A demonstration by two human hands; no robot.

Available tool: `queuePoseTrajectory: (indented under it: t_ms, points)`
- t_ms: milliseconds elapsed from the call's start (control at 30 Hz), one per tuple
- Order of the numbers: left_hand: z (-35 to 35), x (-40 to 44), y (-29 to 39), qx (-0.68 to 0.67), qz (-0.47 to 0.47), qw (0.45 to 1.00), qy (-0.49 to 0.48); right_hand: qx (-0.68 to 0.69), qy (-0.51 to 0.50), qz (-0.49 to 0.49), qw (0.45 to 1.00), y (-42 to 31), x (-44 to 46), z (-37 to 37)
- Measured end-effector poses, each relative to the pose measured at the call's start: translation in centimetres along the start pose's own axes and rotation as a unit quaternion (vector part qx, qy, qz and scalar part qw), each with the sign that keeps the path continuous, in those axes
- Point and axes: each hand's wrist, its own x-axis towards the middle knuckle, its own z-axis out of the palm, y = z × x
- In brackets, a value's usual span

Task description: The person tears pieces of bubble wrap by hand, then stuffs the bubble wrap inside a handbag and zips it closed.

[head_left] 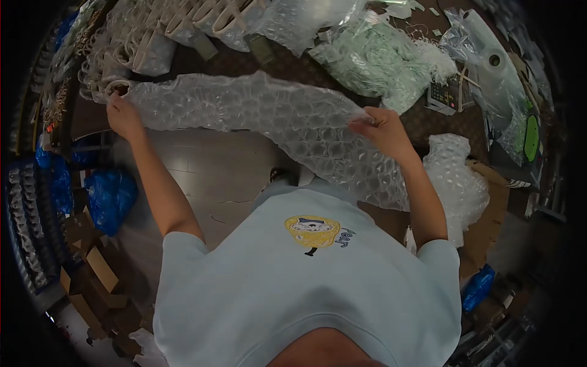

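Observation:
A long strip of clear bubble wrap (226, 101) is stretched between my hands, above the front edge of the brown table. My left hand (124, 115) is closed on its left end, close to a pale round-rimmed item (118, 89) that I cannot make out. With thumb and fingers pinched, my right hand (384, 131) grips the upper edge of the strip on the right. The wrap's wider right part hangs down below that hand, in front of my right forearm.
Light bags (156, 52) with looped handles line the table's far left. A pile of greenish plastic wrap (379, 58) lies at the back, near a small keypad device (445, 96). More bubble wrap (455, 177) stands right, blue plastic bags (110, 199) and cardboard boxes (101, 275) left.

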Motion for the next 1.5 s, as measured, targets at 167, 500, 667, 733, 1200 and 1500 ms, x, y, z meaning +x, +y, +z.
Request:
queuePoseTrajectory:
  t_ms: [167,500,667,733,1200,1500]
  points:
    - [-2.3,-6.3,4.7,-0.002,0.366,0.912,-0.184,0.082,-0.096,-0.040,0.991,-5.9,2.9,6.5]
    - [1.8,-9.9,-1.9,-0.017,0.245,0.583,-0.774,0.003,-0.186,-0.051,0.981,-9.6,3.6,11.4]
    - [-1.0,-12.3,-0.7,-0.160,0.454,0.729,-0.486,0.018,-0.266,-0.001,0.964,-9.6,4.0,12.8]
    - [-1.3,-12.7,0.4,-0.112,0.432,0.678,-0.584,0.015,-0.259,-0.028,0.965,-10.7,3.6,12.8]
    - [1.6,-5.3,-18.2,0.249,0.201,0.877,-0.357,0.206,-0.152,-0.214,0.943,-12.1,-2.8,6.2]
    - [-3.0,-15.9,3.0,-0.153,0.120,0.775,-0.602,-0.099,0.109,-0.370,0.917,-12.4,3.5,12.3]
